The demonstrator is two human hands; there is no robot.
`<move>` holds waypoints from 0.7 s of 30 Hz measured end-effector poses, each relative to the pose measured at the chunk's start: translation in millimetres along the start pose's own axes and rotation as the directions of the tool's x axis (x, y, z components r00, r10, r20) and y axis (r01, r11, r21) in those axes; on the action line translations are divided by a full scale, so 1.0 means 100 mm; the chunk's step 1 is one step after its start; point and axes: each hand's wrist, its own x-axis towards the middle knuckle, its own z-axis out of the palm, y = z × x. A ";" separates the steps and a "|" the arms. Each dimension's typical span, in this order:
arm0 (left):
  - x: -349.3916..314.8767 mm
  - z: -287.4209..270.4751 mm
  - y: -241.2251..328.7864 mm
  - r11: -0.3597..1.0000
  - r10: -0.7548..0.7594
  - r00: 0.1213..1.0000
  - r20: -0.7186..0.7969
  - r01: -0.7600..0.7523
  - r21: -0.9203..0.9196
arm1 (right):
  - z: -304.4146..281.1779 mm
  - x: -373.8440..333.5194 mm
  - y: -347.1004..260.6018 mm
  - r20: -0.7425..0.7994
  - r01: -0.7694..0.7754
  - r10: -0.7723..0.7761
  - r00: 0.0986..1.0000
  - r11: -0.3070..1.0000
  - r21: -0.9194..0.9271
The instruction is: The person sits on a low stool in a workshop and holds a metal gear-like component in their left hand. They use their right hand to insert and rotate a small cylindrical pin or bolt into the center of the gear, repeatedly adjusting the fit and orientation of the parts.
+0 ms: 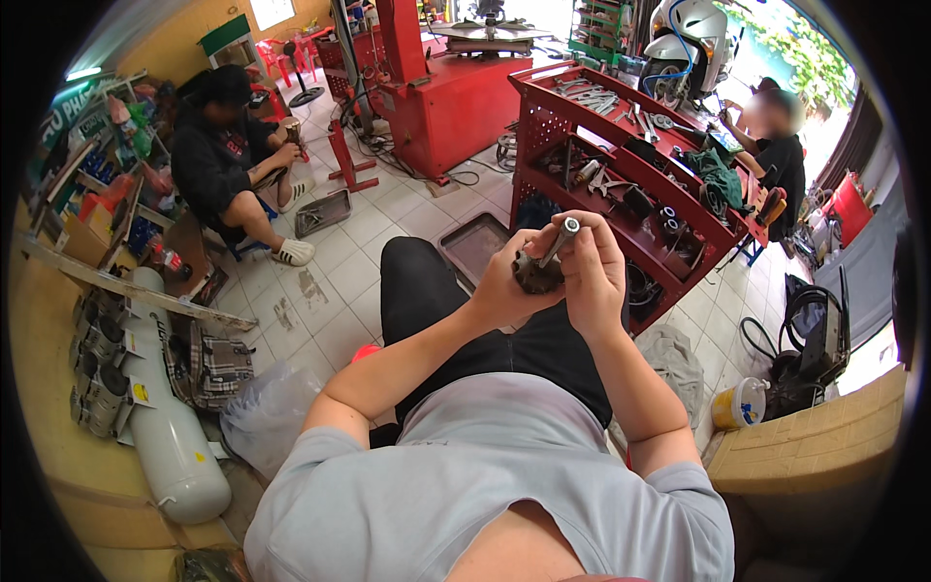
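Observation:
Both of my hands are raised in front of my lap and close together. My left hand (500, 281) is closed round a dark, round metal part (537, 275) with an uneven rim. With the fingers of my right hand (593, 279) I grip a slim, shiny metal rod (560, 242), its round hollow-looking end pointing up and away from me. The rod's lower end meets the dark part; whether the two are joined I cannot tell. My fingers hide much of both pieces.
A red tool trolley (572, 121) with wrenches and loose parts stands ahead right. Beyond my knees lies a metal tray (456, 239). One person (218, 155) sits at the left, another (784, 155) at the far right. A grey cylinder tank (175, 436) lies left; a white bucket (740, 403) stands right.

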 end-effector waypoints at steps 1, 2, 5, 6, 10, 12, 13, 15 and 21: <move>-0.01 -0.01 0.01 1.000 0.000 1.000 -0.002 0.000 0.017 | 0.01 0.01 -0.02 -0.010 -0.011 0.011 1.000 1.000 0.025; 0.00 -0.01 0.00 1.000 -0.004 1.000 0.005 0.004 -0.001 | 0.02 0.01 -0.03 -0.019 -0.022 0.023 1.000 0.998 0.051; -0.02 0.00 -0.03 0.998 -0.029 0.999 0.017 0.030 -0.049 | 0.07 0.00 -0.01 0.022 0.102 -0.101 0.995 0.994 -0.044; -0.01 0.01 -0.03 0.998 -0.031 0.999 0.017 0.032 -0.051 | 0.05 0.00 0.00 0.029 0.104 -0.102 0.994 0.993 -0.064; -0.01 0.00 -0.07 0.999 -0.022 1.000 0.017 0.023 -0.035 | 0.03 0.00 -0.03 0.003 0.018 -0.018 1.000 0.999 -0.032; -0.01 0.00 -0.06 0.999 -0.011 1.000 0.009 0.011 -0.034 | 0.06 -0.01 -0.08 -0.026 -0.036 0.036 0.999 0.999 0.004; -0.02 0.00 -0.05 0.999 -0.007 1.000 0.006 0.007 -0.036 | 0.06 -0.01 -0.06 -0.005 0.025 -0.025 1.000 1.000 -0.012; -0.01 0.00 -0.05 0.999 -0.009 1.000 0.012 0.009 -0.031 | 0.06 0.01 -0.01 0.042 0.147 -0.145 0.989 0.988 -0.042; -0.01 0.00 -0.08 0.999 -0.013 1.000 0.018 0.014 -0.030 | 0.04 -0.01 -0.07 -0.009 -0.028 0.028 1.000 1.000 0.003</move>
